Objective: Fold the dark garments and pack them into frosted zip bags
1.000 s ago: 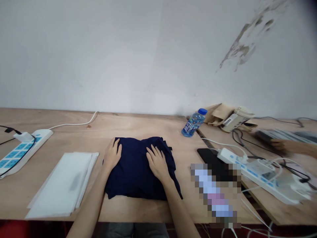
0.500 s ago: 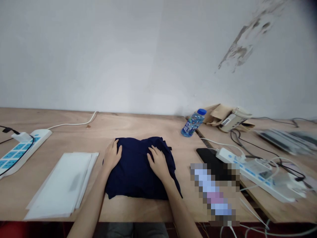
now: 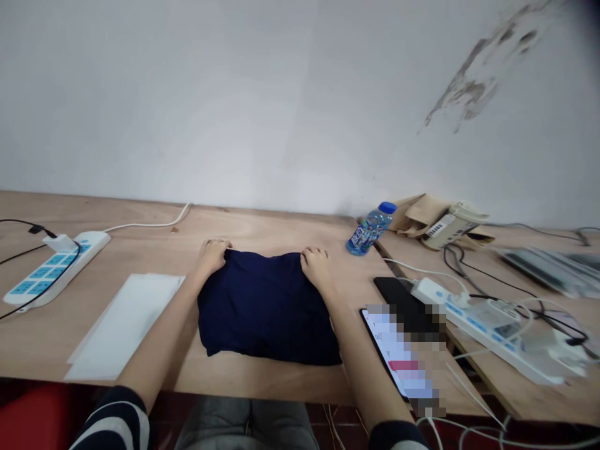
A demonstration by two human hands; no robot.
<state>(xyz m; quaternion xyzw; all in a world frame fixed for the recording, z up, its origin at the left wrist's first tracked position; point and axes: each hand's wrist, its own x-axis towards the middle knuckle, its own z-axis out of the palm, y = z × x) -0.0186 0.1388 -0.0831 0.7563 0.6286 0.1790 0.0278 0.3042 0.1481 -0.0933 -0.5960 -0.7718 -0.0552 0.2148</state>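
On the table (image 3: 281, 234), both hands are gripping the folded navy garment (image 3: 267, 306) at its far corners: left hand (image 3: 213, 253) curled leftward, right hand (image 3: 315, 262) curled rightward, cloth lying between, stretching toward the person.

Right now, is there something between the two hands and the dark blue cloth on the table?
Nothing visible. The left hand and the right hand both already touch the far edge of the folded dark blue cloth, with fingers curled at its corners.

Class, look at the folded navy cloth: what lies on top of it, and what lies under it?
Both hands, left hand and right hand, grip the navy cloth at its far corners. Under it, only the wooden table shows; anything beneath is covered.
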